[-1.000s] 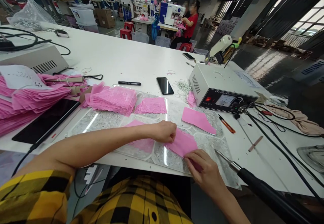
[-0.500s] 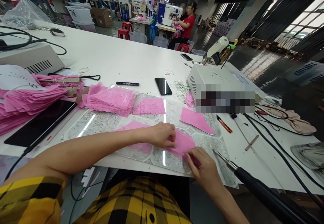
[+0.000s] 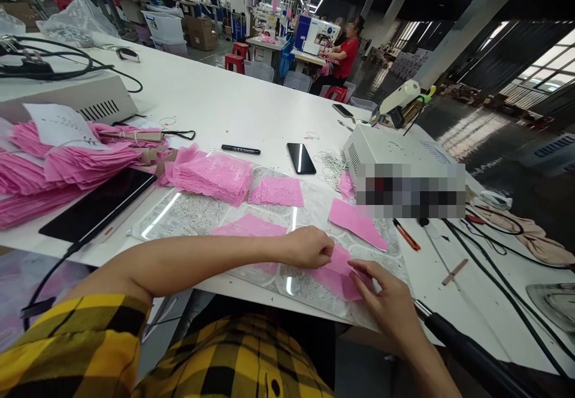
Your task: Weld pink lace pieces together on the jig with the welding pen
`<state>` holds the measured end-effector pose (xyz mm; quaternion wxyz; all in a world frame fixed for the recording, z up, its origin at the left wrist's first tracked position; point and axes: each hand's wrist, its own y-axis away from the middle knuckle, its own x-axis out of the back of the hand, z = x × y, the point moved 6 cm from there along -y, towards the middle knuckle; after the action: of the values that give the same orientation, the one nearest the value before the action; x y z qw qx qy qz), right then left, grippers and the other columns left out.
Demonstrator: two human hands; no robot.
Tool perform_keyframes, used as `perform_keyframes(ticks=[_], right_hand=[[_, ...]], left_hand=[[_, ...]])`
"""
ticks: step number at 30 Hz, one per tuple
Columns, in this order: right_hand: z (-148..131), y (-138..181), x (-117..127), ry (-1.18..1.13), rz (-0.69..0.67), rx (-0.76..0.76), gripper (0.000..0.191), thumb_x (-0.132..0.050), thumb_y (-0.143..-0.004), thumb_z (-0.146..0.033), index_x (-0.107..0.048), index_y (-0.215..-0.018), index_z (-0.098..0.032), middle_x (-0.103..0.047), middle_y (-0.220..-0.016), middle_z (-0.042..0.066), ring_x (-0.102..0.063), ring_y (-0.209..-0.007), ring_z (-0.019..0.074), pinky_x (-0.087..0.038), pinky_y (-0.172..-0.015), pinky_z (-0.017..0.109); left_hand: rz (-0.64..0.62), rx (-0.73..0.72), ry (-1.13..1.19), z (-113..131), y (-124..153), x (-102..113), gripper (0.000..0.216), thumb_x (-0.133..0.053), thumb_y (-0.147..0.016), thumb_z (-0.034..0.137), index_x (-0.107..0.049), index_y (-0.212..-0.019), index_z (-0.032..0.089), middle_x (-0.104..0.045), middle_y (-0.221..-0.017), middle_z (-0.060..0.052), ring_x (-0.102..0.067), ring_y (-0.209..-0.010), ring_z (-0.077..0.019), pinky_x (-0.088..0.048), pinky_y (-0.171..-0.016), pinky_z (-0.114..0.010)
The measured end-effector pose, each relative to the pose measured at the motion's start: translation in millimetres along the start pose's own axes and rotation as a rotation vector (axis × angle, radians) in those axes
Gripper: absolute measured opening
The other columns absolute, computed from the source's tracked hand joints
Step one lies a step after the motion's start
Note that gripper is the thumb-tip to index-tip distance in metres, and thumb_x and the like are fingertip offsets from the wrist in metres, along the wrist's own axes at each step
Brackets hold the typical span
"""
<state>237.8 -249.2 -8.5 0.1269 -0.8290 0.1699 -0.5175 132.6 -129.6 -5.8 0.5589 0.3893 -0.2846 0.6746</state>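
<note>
A pink fabric piece [image 3: 330, 281] lies on the clear plastic sheet [image 3: 179, 221] near the table's front edge. My left hand [image 3: 309, 247] is closed at its upper edge, the fingers curled down onto the cloth. From the right, my right hand [image 3: 384, 287] pinches its edge between thumb and forefinger. Another pink piece [image 3: 247, 225] lies partly hidden under my left forearm. Beyond my hands are a pink lace piece [image 3: 276, 192] and a smooth pink panel [image 3: 358, 223]. A black-handled tool [image 3: 467, 341] with a metal shaft extends behind my right wrist, its tip hidden.
A stack of pink lace [image 3: 211, 176], a marker [image 3: 241, 149] and a phone [image 3: 301, 158] lie farther back. A grey box [image 3: 395, 152], an orange cutter [image 3: 406, 234] and cables are at right. Pink bundles [image 3: 90, 164] and a black tablet [image 3: 99, 206] occupy the left.
My right hand has moved up along the fabric's right edge, which now shows a fold. The black tool's tip has gone behind my right hand. The whole view has shifted slightly.
</note>
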Motion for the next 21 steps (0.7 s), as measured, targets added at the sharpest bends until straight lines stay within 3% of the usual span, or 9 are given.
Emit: perform_keyframes(ticks=[6, 11, 15, 17, 21], right_hand=[[10.0, -10.2, -0.5, 0.010, -0.037, -0.002, 0.025, -0.050, -0.078, -0.021, -0.070, -0.092, -0.024, -0.074, -0.092, 0.003, -0.070, -0.084, 0.0190, -0.057, -0.074, 0.031], [21.0, -2.6, -0.8, 0.027, -0.036, -0.080, 0.022, -0.051, -0.080, -0.028, -0.072, -0.087, -0.024, -0.074, -0.088, 0.004, -0.070, -0.080, 0.0193, -0.057, -0.071, 0.030], [5.4, -21.8, 1.3, 0.031, -0.017, -0.040, 0.024, -0.049, -0.076, -0.024, -0.071, -0.087, -0.024, -0.074, -0.088, 0.003, -0.070, -0.080, 0.0193, -0.056, -0.072, 0.031], [-7.7, -40.7, -1.9, 0.005, -0.023, -0.011, 0.022, -0.050, -0.076, -0.025, -0.070, -0.086, -0.024, -0.074, -0.085, 0.003, -0.069, -0.075, 0.0188, -0.056, -0.071, 0.032], [-29.9, -73.3, -11.1, -0.063, 0.042, -0.020, 0.022, -0.052, -0.078, -0.031, -0.067, -0.091, -0.022, -0.073, -0.085, 0.004, -0.066, -0.071, 0.0183, -0.055, -0.066, 0.033]], left_hand=[[-0.010, 0.057, 0.055, -7.0, 5.4, -0.4, 0.010, -0.060, -0.080, 0.012, -0.064, -0.072, 0.016, -0.068, -0.074, 0.000, -0.060, -0.069, -0.0134, -0.040, -0.060, -0.021], [-0.026, 0.048, 0.064, -7.5, 9.3, -1.4, 0.004, -0.064, -0.079, 0.019, -0.065, -0.082, 0.016, -0.069, -0.089, -0.004, -0.063, -0.084, -0.0195, -0.045, -0.069, -0.026], [-0.001, 0.034, 0.187, 2.2, 3.0, -0.8, 0.057, -0.077, -0.067, 0.023, -0.056, -0.119, 0.014, -0.064, -0.115, -0.011, -0.059, -0.106, -0.0292, -0.047, -0.085, -0.036], [0.050, 0.097, 0.360, 2.0, -1.8, 1.9, 0.058, -0.075, -0.065, 0.017, -0.056, -0.119, 0.015, -0.065, -0.111, -0.010, -0.060, -0.106, -0.0308, -0.048, -0.088, -0.040], [0.200, 0.341, 0.571, -22.5, 2.7, 11.6, 0.036, -0.062, -0.071, 0.009, -0.062, -0.106, 0.015, -0.068, -0.097, -0.008, -0.064, -0.098, -0.0276, -0.052, -0.082, -0.038]])
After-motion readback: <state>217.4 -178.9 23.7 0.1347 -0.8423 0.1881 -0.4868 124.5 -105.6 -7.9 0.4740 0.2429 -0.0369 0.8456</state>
